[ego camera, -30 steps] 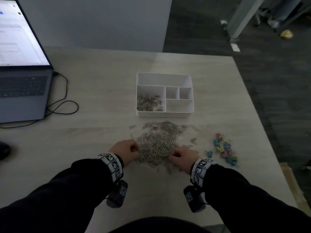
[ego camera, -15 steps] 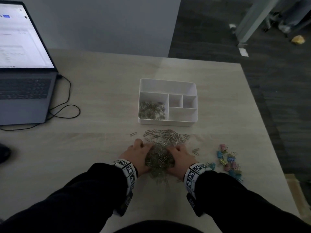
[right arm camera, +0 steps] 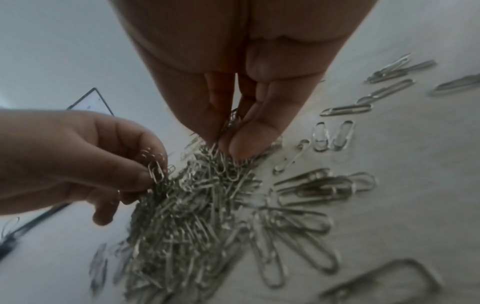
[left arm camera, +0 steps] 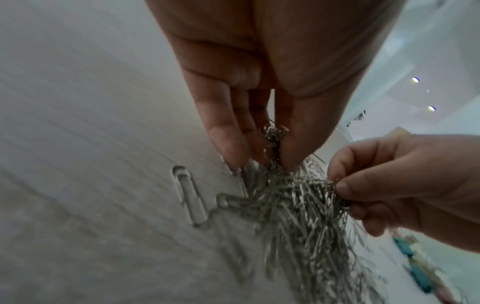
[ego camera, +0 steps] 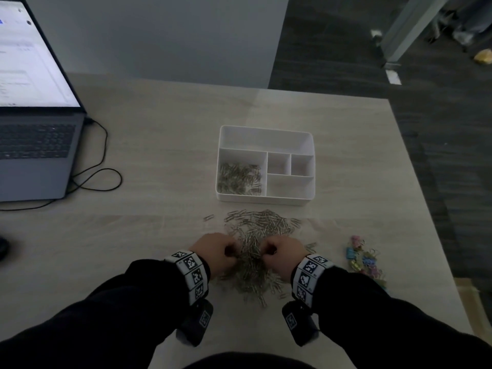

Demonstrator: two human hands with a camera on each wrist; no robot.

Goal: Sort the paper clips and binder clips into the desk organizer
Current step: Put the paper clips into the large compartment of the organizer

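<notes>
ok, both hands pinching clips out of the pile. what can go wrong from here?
1. Both the left hand and the right hand pinch tangled paper clips; strands may hang and drop on the way to the organizer.
2. Loose clips could scatter toward the binder clips and mix the two kinds.

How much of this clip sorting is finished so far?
Early on. One batch of silver paper clips lies in the white organizer's near-left compartment. Left hand and right hand each pinch clips from the table pile. The colourful binder clips remain untouched.
</notes>
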